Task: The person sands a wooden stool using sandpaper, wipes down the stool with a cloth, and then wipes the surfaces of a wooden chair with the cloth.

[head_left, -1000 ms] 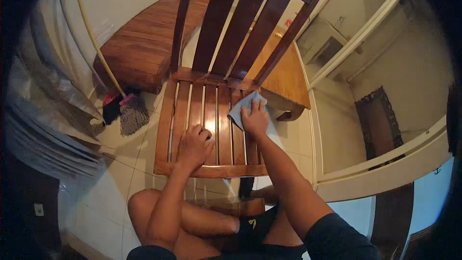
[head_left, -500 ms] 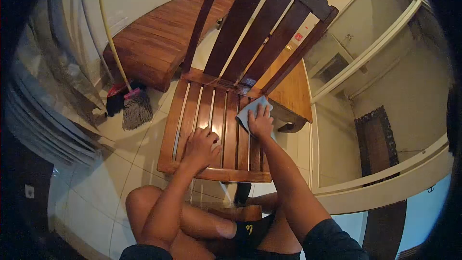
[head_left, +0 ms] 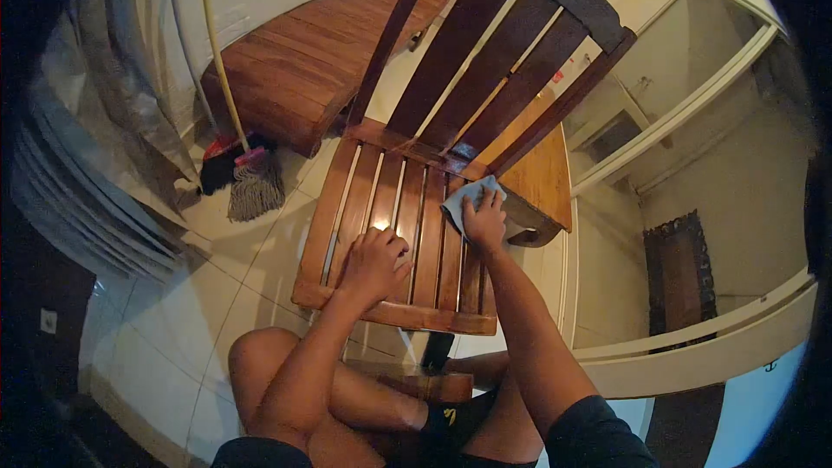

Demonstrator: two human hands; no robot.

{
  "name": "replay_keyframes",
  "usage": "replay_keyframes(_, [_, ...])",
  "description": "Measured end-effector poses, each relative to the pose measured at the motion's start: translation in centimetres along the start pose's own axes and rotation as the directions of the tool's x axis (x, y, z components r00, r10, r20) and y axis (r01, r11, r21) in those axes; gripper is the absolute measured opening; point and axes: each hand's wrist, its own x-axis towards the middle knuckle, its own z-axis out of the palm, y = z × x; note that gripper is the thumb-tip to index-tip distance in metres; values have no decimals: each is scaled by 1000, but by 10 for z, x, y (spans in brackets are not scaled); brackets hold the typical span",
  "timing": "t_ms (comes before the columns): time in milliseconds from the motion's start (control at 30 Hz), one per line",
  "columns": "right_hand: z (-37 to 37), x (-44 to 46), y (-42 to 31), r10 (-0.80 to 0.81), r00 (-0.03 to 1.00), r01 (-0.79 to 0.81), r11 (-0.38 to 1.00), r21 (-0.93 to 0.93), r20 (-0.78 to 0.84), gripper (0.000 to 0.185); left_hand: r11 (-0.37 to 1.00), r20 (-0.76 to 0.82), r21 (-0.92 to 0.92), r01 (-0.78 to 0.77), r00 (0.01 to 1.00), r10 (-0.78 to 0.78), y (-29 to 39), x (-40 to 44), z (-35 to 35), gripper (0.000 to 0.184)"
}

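Note:
A brown wooden chair (head_left: 420,208) with a slatted seat and a tall dark slatted back stands before me. My left hand (head_left: 377,267) rests on the front left part of the seat, its fingers curled; whether it grips anything is hidden. On the right edge of the seat, near the backrest, my right hand (head_left: 485,218) presses on a light blue cloth (head_left: 461,197), fingers bent over it. Part of the cloth bunches up beyond the fingertips.
Behind the chair stand a long wooden bench (head_left: 295,61) and a wooden table (head_left: 542,173). A grey mop (head_left: 256,191) leans at the left beside hanging curtains (head_left: 95,165). White-framed glass panels (head_left: 693,139) stand at the right.
The camera view has shifted, so the chair appears farther right. The cloth under my right hand looks more bunched than before. My left hand has stayed on the seat.

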Motion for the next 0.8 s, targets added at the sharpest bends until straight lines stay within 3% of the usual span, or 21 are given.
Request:
replay_keyframes(167, [2, 0, 1, -15, 1000, 15, 1000, 15, -20, 74, 1000, 9, -6, 7, 1000, -7, -6, 0, 0, 24])
replay_keyframes(733, [-6, -47, 21, -98, 995, 98, 991, -94, 5, 76, 999, 92, -28, 38, 995, -35, -2, 4, -14, 31])
replay_keyframes(800, [-8, -60, 23, -117, 993, 117, 993, -19, -1, 75, 999, 82, -34, 24, 996, -21, -4, 3, -12, 31])
